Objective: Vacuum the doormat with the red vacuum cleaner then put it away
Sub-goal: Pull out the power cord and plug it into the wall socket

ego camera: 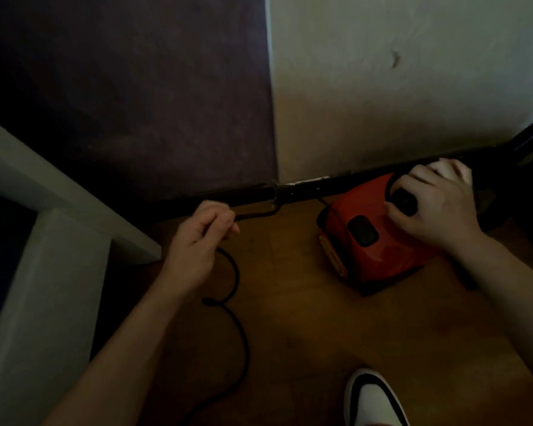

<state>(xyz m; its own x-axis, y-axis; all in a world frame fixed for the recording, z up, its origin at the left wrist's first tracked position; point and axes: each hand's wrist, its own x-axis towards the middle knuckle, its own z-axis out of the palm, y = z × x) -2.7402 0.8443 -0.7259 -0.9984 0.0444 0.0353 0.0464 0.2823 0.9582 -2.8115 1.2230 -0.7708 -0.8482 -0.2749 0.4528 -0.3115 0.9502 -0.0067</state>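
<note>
1. The red vacuum cleaner sits just beside the skirting board; the right hand curls over its dark top handle.
2. Probably a hard, weighty shell: lift by that handle.
3. Its long axis seems to slant toward the skirting board; dimness blurs this.
4. The left hand pinches the limp cord.
</note>
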